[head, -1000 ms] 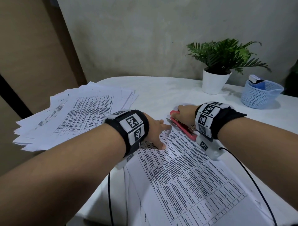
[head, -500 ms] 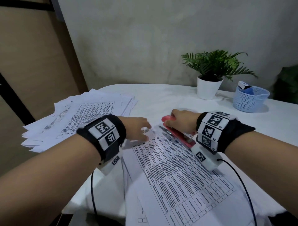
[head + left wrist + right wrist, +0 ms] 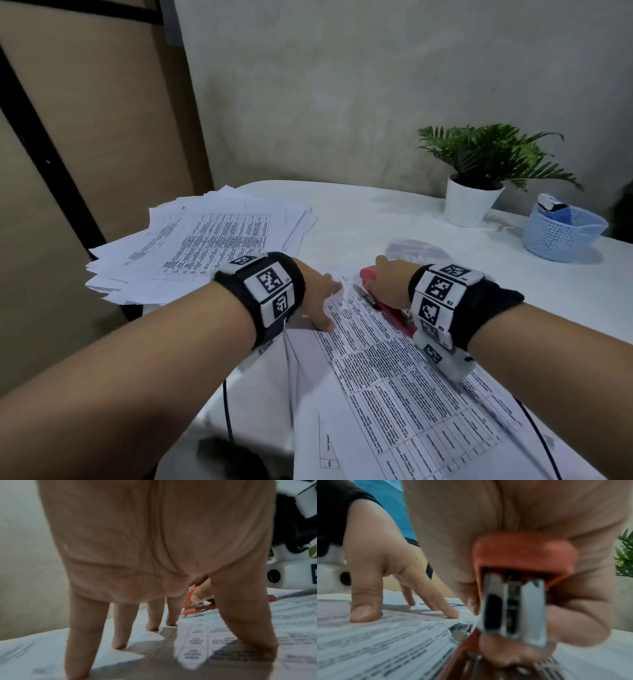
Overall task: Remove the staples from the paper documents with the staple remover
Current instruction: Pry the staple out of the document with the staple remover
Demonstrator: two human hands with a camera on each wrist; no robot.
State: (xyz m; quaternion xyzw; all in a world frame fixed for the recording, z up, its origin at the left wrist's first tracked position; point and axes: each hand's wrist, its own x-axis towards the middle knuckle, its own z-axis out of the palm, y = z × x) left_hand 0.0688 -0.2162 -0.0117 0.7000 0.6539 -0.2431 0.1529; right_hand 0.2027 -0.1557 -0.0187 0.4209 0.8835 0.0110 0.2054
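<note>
we press our left hand [image 3: 317,296] down on the paper [image 3: 394,370]. its fingers [image 3: 120,635] are straight and spread, and the tips and thumb touch the sheet near its far corner. this hand holds nothing; it just pins the paper flat.

our right hand [image 3: 388,284] is curled round the red tool [image 3: 394,313], which we use as the staple remover. in the right wrist view the fingers wrap its red and silver body, so the grip is tight. the tool lies at the right edge of the paper, by the far corner. it is long and thin. its long way runs along that edge, from near our right wrist out to the far corner. its metal tip [image 3: 459,632] rests on the sheet.

the right hand is the one that has the tool, so it is the nearer hand for the pull. the left fingers sit just left of the tip, close but not touching it. we cannot see the staple; it is too small or hidden. we think it is at that corner, under the tip. the next move may be to push the tip along the edge, while the left hand keeps the sheet from sliding.

a pile [image 3: 205,246] of more sheets lies left of the paper, well apart.
</note>
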